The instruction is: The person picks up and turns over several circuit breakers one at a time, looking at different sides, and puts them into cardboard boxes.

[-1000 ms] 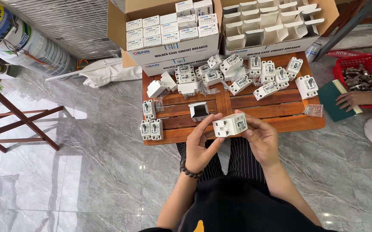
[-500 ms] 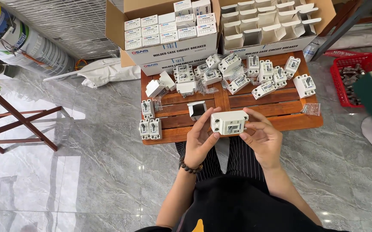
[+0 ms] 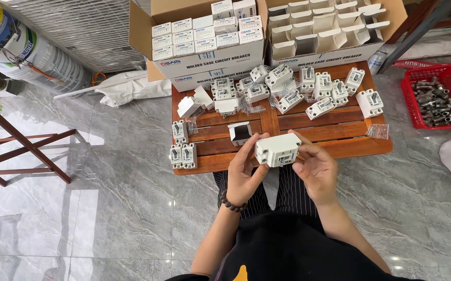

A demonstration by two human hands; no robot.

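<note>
Head view. Your wooden table [image 3: 334, 140] is crowded along its far edge with loose white breakers [image 3: 308, 91]; the near strip by your knees is mostly bare wood. A small open box [image 3: 240, 133] stands just beyond your left fingers. Two cartons sit behind the table: one of packed boxes [image 3: 204, 36], one of empty sleeves [image 3: 329, 28]. Marble floor lies open on your left; a red basket [image 3: 433, 96] of metal parts stands well apart on your right.

You hold one white breaker [image 3: 278, 149] over the table's near edge, between both hands: left hand [image 3: 246, 171] grips its left end, right hand [image 3: 314, 169] its right end, fingers closed on it.

Versus half a second ago: the breaker and both hands sit much as before; the other person's hand with the green item at far right is gone
</note>
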